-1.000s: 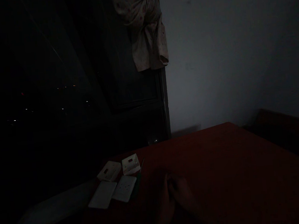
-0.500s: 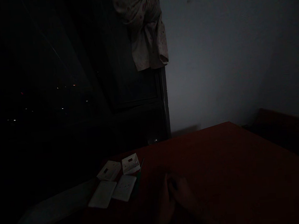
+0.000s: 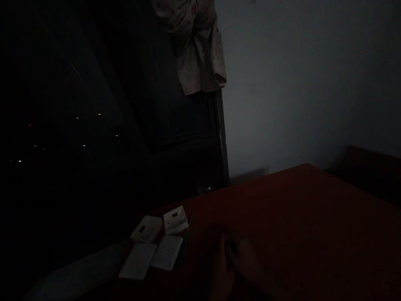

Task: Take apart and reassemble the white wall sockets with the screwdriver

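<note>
In deep shadow at the front of the table, my left hand [image 3: 222,271] and my right hand [image 3: 245,258] rest together, touching near the fingertips. Both look closed, with fingers curled inward. Darkness hides whatever lies between them, if anything. To their left are two white open boxes with slots, a left box [image 3: 146,228] and a right box [image 3: 175,220]. Nearer me lie a plain white plate [image 3: 138,261] and a white socket faceplate [image 3: 167,252] with small holes. A screwdriver [image 3: 185,239] with a green handle lies just right of these, its thin shaft pointing away.
The reddish-brown table [image 3: 299,216] reaches to a corner near the pale wall [image 3: 303,74]. A dark window [image 3: 74,87] with small distant lights is on the left. Patterned cloth [image 3: 197,42] hangs by its frame. A dark wooden edge [image 3: 382,159] stands at the right.
</note>
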{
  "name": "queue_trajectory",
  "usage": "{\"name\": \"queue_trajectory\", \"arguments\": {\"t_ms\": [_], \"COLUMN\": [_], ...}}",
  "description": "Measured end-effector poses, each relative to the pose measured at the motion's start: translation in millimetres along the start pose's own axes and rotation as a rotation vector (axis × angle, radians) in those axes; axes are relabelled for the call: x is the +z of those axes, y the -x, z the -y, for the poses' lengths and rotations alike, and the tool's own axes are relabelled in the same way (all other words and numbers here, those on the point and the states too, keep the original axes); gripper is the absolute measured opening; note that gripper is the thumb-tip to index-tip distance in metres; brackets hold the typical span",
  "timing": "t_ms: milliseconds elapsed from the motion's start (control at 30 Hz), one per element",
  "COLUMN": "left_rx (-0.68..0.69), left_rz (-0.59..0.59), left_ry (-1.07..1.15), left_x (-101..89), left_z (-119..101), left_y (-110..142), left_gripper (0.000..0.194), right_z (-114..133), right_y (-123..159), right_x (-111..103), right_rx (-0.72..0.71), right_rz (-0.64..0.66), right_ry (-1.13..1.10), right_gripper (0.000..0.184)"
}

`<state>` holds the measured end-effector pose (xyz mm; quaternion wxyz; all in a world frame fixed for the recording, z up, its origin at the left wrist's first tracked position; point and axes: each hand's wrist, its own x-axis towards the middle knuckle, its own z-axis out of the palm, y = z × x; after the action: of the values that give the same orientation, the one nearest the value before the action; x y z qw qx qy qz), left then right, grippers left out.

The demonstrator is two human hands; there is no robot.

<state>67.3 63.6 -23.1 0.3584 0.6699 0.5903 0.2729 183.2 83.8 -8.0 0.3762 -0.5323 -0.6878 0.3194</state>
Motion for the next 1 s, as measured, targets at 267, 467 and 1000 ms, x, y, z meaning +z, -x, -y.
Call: {"name": "queue_trajectory", "arguments": {"t_ms": [267, 467, 1000], "left_rx": [0.012, 0.035, -0.018], "left_rz": [-0.007, -0.012, -0.015], "left_ry": [-0.042, -0.061, 0.006], "left_x": [-3.8, -4.6, -2.9], "left_z": [-3.0, -4.1, -1.9], "left_y": [2.1, 1.5, 0.9], "left_gripper": [0.065, 0.064, 0.066], "right_z": [0.4, 5.1, 1.5], "right_y": [0.3, 1.8, 0.9], "right_x": [-0.7, -3.5, -0.6], "right_rx": [-0.007, 0.003, 0.007], "right_rz": [0.0, -0.003, -0.004], "right_ry": [0.009, 0.015, 0.016], "right_gripper": [0.033, 0.032, 0.035]}}
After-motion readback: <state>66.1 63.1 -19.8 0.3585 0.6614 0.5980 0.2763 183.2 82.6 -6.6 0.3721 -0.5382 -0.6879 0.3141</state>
